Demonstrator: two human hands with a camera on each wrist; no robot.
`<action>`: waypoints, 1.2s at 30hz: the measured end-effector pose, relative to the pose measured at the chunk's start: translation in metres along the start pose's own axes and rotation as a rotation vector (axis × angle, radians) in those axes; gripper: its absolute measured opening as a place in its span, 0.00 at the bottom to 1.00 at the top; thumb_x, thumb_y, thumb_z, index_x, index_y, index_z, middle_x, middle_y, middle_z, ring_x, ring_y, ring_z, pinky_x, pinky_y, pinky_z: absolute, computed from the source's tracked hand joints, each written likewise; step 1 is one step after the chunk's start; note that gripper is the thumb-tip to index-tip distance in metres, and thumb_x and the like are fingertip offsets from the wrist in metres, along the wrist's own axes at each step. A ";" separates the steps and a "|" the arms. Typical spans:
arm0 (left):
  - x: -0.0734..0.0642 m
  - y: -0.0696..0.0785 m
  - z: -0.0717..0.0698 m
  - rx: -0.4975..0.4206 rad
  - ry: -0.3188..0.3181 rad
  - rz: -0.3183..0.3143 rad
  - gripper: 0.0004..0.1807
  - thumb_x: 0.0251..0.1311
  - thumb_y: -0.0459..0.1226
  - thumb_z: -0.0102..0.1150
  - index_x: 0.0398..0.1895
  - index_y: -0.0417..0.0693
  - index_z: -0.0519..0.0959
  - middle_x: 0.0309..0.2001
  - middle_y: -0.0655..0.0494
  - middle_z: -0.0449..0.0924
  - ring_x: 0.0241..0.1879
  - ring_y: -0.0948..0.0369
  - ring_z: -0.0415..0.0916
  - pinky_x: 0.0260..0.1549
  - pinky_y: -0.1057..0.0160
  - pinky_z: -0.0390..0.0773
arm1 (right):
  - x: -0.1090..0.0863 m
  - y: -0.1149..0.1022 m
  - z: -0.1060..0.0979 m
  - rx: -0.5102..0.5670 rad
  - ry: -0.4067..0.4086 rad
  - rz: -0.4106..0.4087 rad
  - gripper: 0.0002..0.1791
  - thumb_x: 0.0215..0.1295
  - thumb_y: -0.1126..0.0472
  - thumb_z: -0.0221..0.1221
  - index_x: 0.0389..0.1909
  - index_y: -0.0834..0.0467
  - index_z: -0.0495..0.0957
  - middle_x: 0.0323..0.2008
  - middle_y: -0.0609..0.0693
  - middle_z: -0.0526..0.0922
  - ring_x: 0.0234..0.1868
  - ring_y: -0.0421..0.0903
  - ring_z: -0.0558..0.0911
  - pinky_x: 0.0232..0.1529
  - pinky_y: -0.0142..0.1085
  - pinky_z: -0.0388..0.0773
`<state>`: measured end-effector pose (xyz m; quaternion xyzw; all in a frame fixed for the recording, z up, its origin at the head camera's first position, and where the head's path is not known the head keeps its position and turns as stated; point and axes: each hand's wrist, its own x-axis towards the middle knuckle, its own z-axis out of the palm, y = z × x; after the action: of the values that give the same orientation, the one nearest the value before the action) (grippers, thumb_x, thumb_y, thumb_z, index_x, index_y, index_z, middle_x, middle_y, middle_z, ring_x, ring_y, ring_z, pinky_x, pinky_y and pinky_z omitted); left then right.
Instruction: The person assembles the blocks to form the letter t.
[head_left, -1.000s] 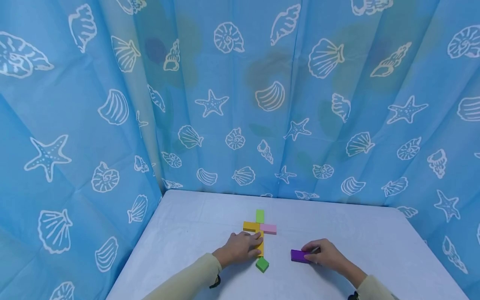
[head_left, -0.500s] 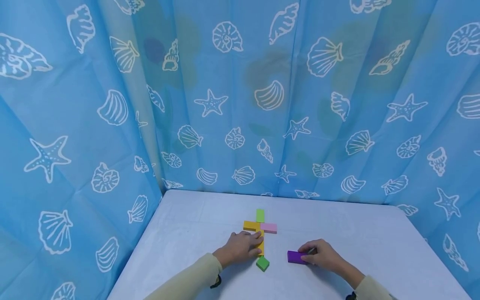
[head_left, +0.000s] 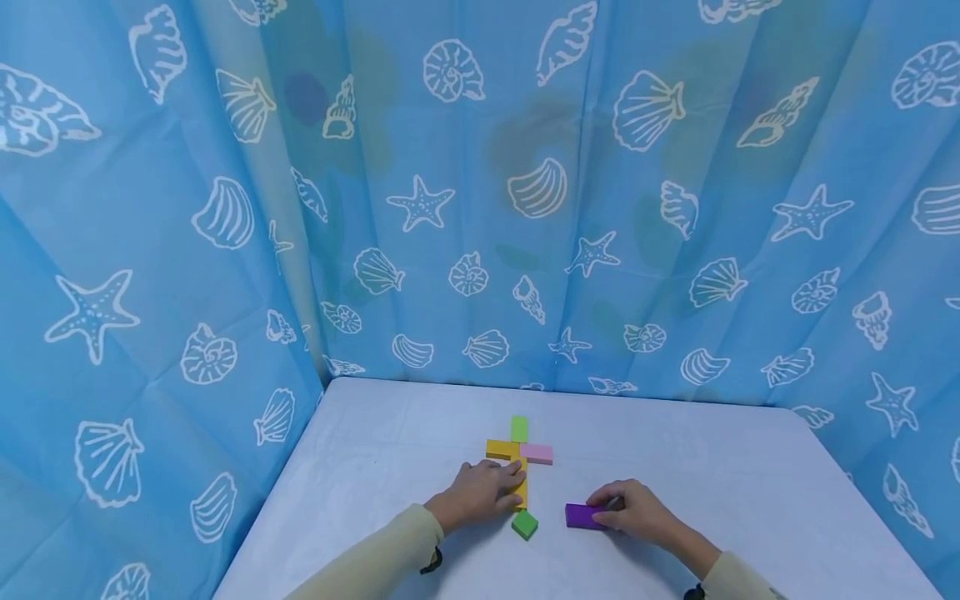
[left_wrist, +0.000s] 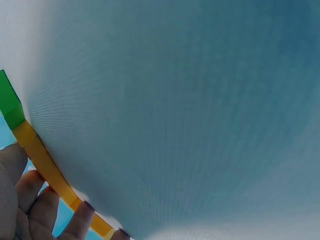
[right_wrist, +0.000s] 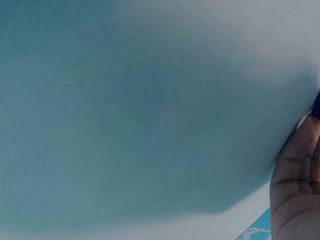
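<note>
My left hand (head_left: 472,497) rests its fingers on the long yellow block (head_left: 522,493), which lies lengthwise toward me. In the left wrist view, its fingertips line up along the yellow block (left_wrist: 47,167), with a green block (left_wrist: 9,97) at the end. Pinched between the thumb and fingers of my right hand (head_left: 639,512) is a purple block (head_left: 581,516), low over the table, right of the green block (head_left: 525,525). Only a dark sliver of the purple block shows at the edge of the right wrist view, beside the right hand (right_wrist: 297,185).
Beyond my left fingers, an orange-yellow block (head_left: 498,448) and a pink block (head_left: 537,454) form a crossbar, with a light green block (head_left: 520,428) behind. They lie on a white-covered table (head_left: 712,467). A blue shell-patterned curtain (head_left: 480,208) hangs behind and at the sides.
My right hand has slid left and slightly toward me with the purple block, bringing it closer to the green block. The left hand has stayed on the yellow block.
</note>
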<state>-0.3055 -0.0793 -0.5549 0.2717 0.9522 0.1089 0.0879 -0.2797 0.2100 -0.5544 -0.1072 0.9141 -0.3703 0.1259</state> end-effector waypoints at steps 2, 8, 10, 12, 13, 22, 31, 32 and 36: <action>0.000 0.000 0.000 0.002 0.002 -0.003 0.28 0.69 0.57 0.51 0.70 0.67 0.68 0.73 0.70 0.63 0.69 0.53 0.67 0.61 0.34 0.68 | -0.001 -0.001 0.001 -0.002 -0.016 -0.020 0.11 0.59 0.61 0.68 0.43 0.55 0.86 0.40 0.49 0.86 0.35 0.43 0.78 0.33 0.33 0.77; 0.000 0.000 0.001 0.010 0.006 -0.007 0.28 0.69 0.57 0.51 0.70 0.67 0.68 0.73 0.71 0.63 0.69 0.53 0.67 0.61 0.34 0.68 | -0.001 -0.005 0.007 -0.033 -0.028 -0.044 0.10 0.59 0.61 0.68 0.42 0.54 0.86 0.38 0.47 0.84 0.36 0.42 0.78 0.34 0.31 0.75; 0.000 0.000 0.001 0.008 0.007 -0.008 0.28 0.69 0.57 0.51 0.70 0.67 0.68 0.73 0.71 0.63 0.69 0.53 0.67 0.61 0.34 0.68 | -0.002 -0.007 0.010 -0.035 -0.033 -0.043 0.10 0.59 0.61 0.68 0.42 0.55 0.85 0.37 0.46 0.84 0.35 0.42 0.78 0.34 0.31 0.75; 0.000 0.000 0.002 0.005 0.009 -0.006 0.28 0.69 0.57 0.51 0.70 0.67 0.68 0.73 0.71 0.63 0.69 0.53 0.67 0.61 0.34 0.68 | -0.002 -0.009 0.013 -0.038 -0.039 -0.042 0.09 0.59 0.61 0.68 0.42 0.55 0.85 0.37 0.46 0.84 0.35 0.42 0.77 0.34 0.31 0.75; 0.000 0.000 0.002 0.002 0.011 -0.004 0.28 0.69 0.57 0.51 0.70 0.67 0.68 0.73 0.71 0.63 0.69 0.53 0.67 0.61 0.34 0.68 | -0.002 -0.011 0.014 -0.038 -0.040 -0.042 0.09 0.59 0.61 0.68 0.42 0.55 0.85 0.37 0.46 0.84 0.35 0.42 0.77 0.34 0.31 0.76; -0.001 0.000 0.001 0.007 0.018 0.004 0.28 0.69 0.57 0.51 0.70 0.67 0.68 0.73 0.70 0.63 0.69 0.53 0.67 0.60 0.33 0.68 | 0.002 -0.019 0.021 -0.040 -0.031 0.003 0.09 0.59 0.61 0.68 0.41 0.55 0.85 0.35 0.45 0.83 0.32 0.42 0.77 0.33 0.33 0.76; -0.001 0.001 0.000 -0.010 0.002 -0.012 0.28 0.69 0.57 0.51 0.71 0.67 0.67 0.73 0.71 0.62 0.69 0.53 0.66 0.62 0.33 0.67 | 0.003 -0.022 0.027 -0.042 -0.032 0.000 0.09 0.59 0.61 0.68 0.41 0.54 0.85 0.34 0.45 0.82 0.33 0.42 0.76 0.33 0.32 0.75; -0.001 0.001 0.000 -0.010 0.002 -0.012 0.28 0.69 0.57 0.51 0.71 0.67 0.67 0.73 0.71 0.62 0.69 0.53 0.66 0.62 0.33 0.67 | 0.003 -0.023 0.027 -0.043 -0.032 0.002 0.09 0.60 0.60 0.68 0.41 0.54 0.85 0.34 0.45 0.82 0.33 0.42 0.76 0.33 0.32 0.75; 0.001 0.000 0.003 -0.015 0.002 -0.011 0.28 0.70 0.57 0.50 0.71 0.67 0.67 0.73 0.71 0.62 0.70 0.53 0.66 0.62 0.33 0.66 | 0.003 -0.023 0.028 -0.045 -0.032 0.006 0.09 0.60 0.60 0.67 0.41 0.55 0.84 0.34 0.45 0.82 0.33 0.42 0.76 0.34 0.32 0.74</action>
<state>-0.3062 -0.0782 -0.5578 0.2656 0.9529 0.1158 0.0898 -0.2712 0.1742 -0.5581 -0.1132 0.9203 -0.3476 0.1392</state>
